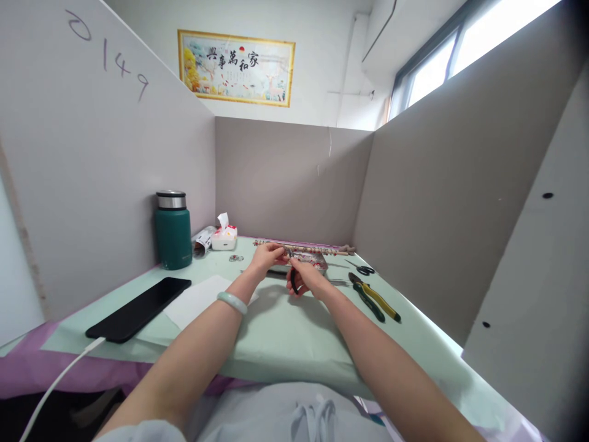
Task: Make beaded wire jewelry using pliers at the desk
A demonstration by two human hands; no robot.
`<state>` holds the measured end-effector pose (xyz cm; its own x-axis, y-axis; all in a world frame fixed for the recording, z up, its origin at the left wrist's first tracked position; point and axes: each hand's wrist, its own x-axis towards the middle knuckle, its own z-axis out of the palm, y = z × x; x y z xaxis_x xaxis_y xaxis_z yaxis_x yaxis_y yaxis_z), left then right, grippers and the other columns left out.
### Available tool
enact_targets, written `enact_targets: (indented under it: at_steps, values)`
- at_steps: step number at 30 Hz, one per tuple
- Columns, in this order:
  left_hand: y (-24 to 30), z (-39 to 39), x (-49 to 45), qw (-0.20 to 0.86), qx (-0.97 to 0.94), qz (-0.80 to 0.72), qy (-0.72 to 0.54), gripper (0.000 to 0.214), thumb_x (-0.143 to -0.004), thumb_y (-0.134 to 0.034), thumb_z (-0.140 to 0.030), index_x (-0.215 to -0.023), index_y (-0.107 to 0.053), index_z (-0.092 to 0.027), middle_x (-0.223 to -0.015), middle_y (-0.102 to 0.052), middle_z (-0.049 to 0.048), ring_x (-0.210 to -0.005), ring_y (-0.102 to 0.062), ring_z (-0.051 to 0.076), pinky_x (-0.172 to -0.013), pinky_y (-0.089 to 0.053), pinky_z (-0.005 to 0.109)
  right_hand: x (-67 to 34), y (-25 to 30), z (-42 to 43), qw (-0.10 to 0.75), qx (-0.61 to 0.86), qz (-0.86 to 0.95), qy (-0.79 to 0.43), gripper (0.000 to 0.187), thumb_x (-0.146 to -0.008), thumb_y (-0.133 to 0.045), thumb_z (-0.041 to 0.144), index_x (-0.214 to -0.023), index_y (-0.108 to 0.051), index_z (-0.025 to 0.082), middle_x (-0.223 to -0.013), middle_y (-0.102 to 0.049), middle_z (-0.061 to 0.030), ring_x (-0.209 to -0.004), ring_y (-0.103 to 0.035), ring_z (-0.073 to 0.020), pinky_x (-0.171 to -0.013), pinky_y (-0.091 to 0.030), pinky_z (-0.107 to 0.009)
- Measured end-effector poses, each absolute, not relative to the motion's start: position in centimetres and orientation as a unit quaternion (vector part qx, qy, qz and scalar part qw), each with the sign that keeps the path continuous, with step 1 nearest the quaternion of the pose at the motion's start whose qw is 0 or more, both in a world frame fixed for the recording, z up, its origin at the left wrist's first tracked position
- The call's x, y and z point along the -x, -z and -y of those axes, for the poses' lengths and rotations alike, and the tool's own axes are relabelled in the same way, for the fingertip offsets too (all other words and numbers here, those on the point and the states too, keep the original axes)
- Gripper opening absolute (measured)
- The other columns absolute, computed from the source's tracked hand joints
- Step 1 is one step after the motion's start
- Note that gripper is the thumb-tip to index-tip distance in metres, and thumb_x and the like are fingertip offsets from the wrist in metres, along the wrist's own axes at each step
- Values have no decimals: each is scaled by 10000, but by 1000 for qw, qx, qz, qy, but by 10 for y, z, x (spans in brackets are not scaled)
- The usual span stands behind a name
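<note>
My left hand (267, 258), with a pale bangle on the wrist, is closed in a pinch above the near side of a shallow tray (326, 268). Whatever sits between its fingertips is too small to make out. My right hand (308, 278) is closed around a small black-handled tool (294, 282). The tool's metal tip points up at the left fingertips; whether it is pliers or scissors I cannot tell. Small reddish and pale pieces lie in the tray, partly hidden by my hands. Behind it stretches a rod with beaded strands (322, 250).
At right lie yellow-and-green-handled pliers (373, 298) and black scissors (363, 269). To the left are a phone (140, 309) on a cable, white paper (197, 301), a green flask (173, 236), a tissue pack (224, 237) and small rings (236, 258). Grey partitions (294, 178) enclose the table.
</note>
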<state>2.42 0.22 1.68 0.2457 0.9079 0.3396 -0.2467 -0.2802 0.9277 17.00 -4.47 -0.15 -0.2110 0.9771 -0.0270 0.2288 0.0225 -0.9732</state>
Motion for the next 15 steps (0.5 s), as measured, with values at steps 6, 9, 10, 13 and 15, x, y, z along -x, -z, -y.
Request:
enact_targets:
  at_steps: [6,9,10,13,15]
  values:
    - [-16,-2,-24,540,-584,-270,-543,234,-638,-742,-279,-761,-630,-114,-668,-647,39,-628,-622,140,-684,-532,328,-175,3,43,369,452,609,-537,546,-883,-306,605,-738,-562,145,-667,-626,-79,-527,-620,-171,-446,-512,-286]
    - [-17,0,-24,540,-588,-267,-541,263,-632,-750,-287,-787,-627,-113,-703,-656,46,-637,-627,141,-700,-532,338,-176,5,42,363,445,611,-544,556,-877,-307,618,-742,-567,146,-679,-628,-81,-538,-625,-174,-450,-516,-287]
    - [-17,0,-24,539,-590,-266,-539,272,-630,-751,-292,-793,-627,-113,-710,-658,47,-642,-628,141,-705,-532,340,-176,5,41,363,446,612,-543,557,-876,-307,620,-743,-566,145,-678,-628,-80,-538,-625,-174,-449,-516,-285]
    - [-17,1,-23,535,-596,-264,-538,281,-625,-747,-297,-796,-622,-113,-694,-653,35,-643,-626,138,-709,-532,338,-176,5,41,363,452,613,-536,557,-881,-302,616,-743,-561,143,-673,-627,-78,-532,-623,-171,-440,-511,-278]
    - [-17,1,-24,527,-603,-262,-539,265,-628,-736,-288,-792,-621,-114,-669,-645,22,-636,-621,136,-702,-533,335,-176,5,42,361,458,614,-532,556,-885,-298,611,-746,-559,141,-669,-626,-78,-525,-620,-168,-440,-510,-277]
